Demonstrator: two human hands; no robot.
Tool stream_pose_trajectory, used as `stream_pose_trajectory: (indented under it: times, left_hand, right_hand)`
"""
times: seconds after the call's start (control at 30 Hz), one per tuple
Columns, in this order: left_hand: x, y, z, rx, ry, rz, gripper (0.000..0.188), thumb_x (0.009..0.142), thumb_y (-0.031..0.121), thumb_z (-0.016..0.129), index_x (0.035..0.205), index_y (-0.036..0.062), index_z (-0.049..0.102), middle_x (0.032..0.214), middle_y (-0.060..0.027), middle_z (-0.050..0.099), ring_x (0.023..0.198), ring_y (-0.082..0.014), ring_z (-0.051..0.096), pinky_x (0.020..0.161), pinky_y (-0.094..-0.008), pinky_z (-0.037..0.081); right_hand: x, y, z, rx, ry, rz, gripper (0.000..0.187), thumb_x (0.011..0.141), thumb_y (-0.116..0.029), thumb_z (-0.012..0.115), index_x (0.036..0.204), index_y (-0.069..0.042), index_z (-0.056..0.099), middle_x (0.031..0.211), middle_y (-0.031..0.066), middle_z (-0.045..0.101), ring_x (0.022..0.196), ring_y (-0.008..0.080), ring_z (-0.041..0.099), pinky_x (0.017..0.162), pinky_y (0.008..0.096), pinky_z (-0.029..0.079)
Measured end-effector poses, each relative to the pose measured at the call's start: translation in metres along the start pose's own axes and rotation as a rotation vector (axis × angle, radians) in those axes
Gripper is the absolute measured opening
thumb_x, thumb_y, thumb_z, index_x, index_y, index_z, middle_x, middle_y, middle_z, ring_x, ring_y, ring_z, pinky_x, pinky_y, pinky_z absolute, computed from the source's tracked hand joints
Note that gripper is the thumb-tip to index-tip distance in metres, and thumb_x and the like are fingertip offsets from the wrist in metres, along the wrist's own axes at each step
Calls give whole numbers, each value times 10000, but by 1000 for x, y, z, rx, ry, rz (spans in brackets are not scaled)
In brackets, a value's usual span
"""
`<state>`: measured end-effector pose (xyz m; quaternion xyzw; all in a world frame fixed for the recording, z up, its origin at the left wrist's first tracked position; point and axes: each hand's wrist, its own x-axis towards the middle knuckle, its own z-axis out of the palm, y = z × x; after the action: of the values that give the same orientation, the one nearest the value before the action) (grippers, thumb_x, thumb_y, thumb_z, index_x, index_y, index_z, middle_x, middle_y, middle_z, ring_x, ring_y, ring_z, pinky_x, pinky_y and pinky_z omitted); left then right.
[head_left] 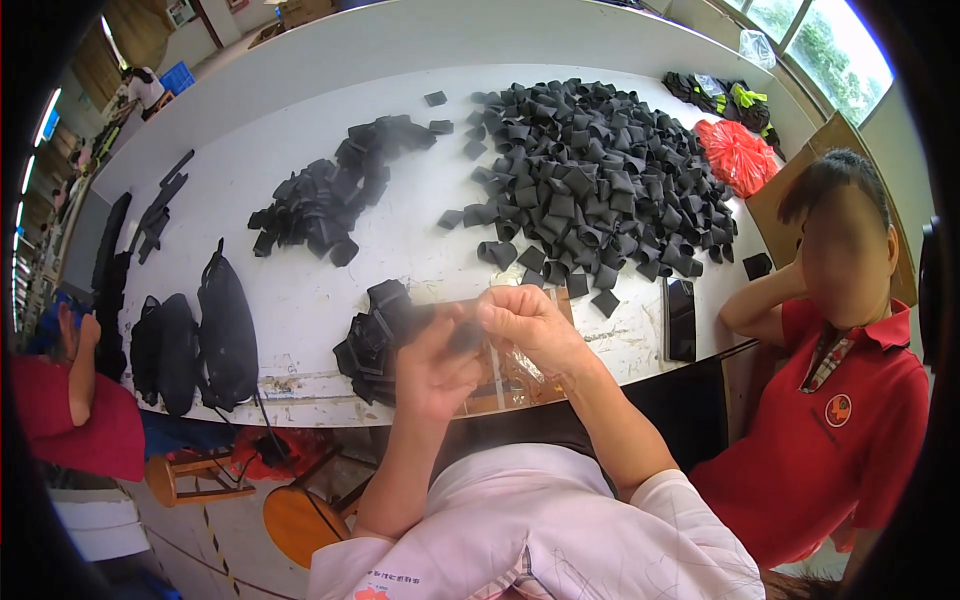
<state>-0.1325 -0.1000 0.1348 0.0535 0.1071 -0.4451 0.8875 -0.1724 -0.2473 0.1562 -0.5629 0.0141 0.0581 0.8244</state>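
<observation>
My left hand (437, 368) and my right hand (527, 322) meet above the table's near edge. Between them is a small black fabric piece (463, 338), partly blurred. The left fingers curl around it, while the right thumb and fingertips pinch at its upper right side. Just left of my left hand lies a pile of folded black fabric pieces (368, 345). Under my hands, brown tape and clear film (520, 375) cover part of the tabletop. Beyond them rises a large heap of black fabric loops (590, 185), with a smaller group (310, 205) to its left.
Black pouches (228, 320) lie at the table's left. A dark flat phone-like object (679, 320) rests near the right edge, a red plastic bag (737, 158) behind it. A person in a red shirt (830, 420) sits close on my right; another person's sleeve (80, 415) is at far left.
</observation>
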Motion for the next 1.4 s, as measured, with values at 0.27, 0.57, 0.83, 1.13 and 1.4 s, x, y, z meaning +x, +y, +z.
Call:
stream_pose_trajectory:
  times: [0.27, 0.57, 0.83, 1.13, 1.4]
  left_hand:
    - [-2, -8, -8, 690, 17, 336, 146, 825, 54, 525, 965, 21, 549, 849, -58, 578, 522, -54, 434, 442, -168, 328]
    - [-8, -9, 34, 1769, -147, 1001, 218, 726, -23, 583, 944, -25, 588, 903, -119, 601, 803, -193, 581, 742, -277, 447]
    - [-6, -8, 23, 1440, 18, 978, 69, 738, 12, 639, 791, -11, 602, 822, -78, 601, 728, -140, 552, 689, -233, 425]
    - [-7, -2, 7, 878, 74, 745, 46, 806, 32, 586, 830, -2, 567, 869, -95, 575, 750, -122, 523, 729, -242, 437]
    - [-11, -8, 7, 1102, 127, 834, 14, 770, 13, 586, 775, 2, 593, 833, -44, 604, 762, -92, 517, 733, -220, 396]
  right_hand:
    - [2, 17, -11, 16, -27, -32, 291, 855, -320, 552, 684, -87, 513, 559, -56, 401, 502, 36, 335, 469, 185, 272]
    - [-27, 7, -2, -777, 331, -654, 303, 729, -195, 676, 937, -19, 544, 830, 76, 523, 688, 173, 548, 549, 269, 432]
    - [-24, 3, 15, -977, 400, -792, 293, 638, -195, 715, 843, -53, 561, 783, 78, 516, 683, 236, 533, 552, 314, 444]
    - [-19, 0, 16, -1123, 435, -819, 168, 651, -26, 646, 802, -26, 573, 692, 82, 509, 628, 244, 508, 515, 323, 420]
    - [-19, 15, 14, -1065, 421, -739, 105, 677, -38, 639, 756, -28, 571, 669, 71, 489, 615, 238, 492, 508, 325, 413]
